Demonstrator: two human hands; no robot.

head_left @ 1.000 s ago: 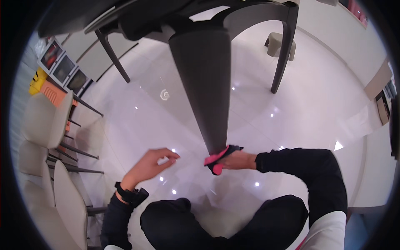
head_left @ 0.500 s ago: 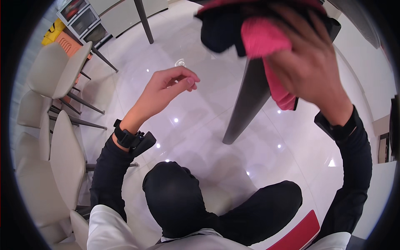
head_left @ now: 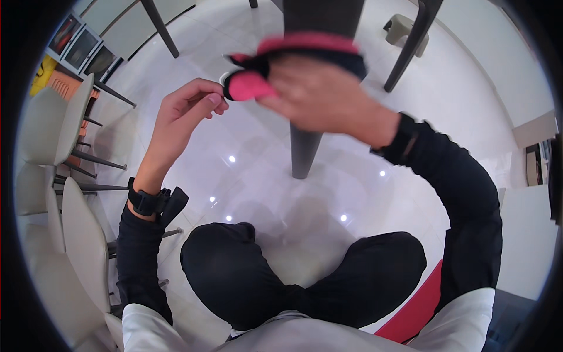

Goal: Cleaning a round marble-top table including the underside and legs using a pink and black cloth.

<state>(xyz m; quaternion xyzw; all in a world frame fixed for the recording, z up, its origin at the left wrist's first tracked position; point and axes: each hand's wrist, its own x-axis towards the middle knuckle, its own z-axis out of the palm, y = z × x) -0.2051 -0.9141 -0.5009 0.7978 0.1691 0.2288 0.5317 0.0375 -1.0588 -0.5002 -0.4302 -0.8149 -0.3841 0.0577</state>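
Observation:
My right hand is closed around a pink and black cloth item above the floor. It looks folded or bunched, with black edging, a rounded pink end toward the left and a blurred upper part; its exact kind does not show. Beside that rounded end is my left hand, its fingers curled in and the thumb close to the fingertips. The fingertips overlap or meet the item's black edge; whether they touch it I cannot tell. Nothing shows between the left fingers. Both wrists wear black straps, the left with a black block.
A dark table leg stands just beyond my hands, and another dark leg is at the far right by a grey-green stool. Beige chairs line the left side. A red panel lies by my right thigh.
My right hand has brought the pink and black cloth item leftward, close to my left hand. The left hand has shifted slightly left, and the view has turned.

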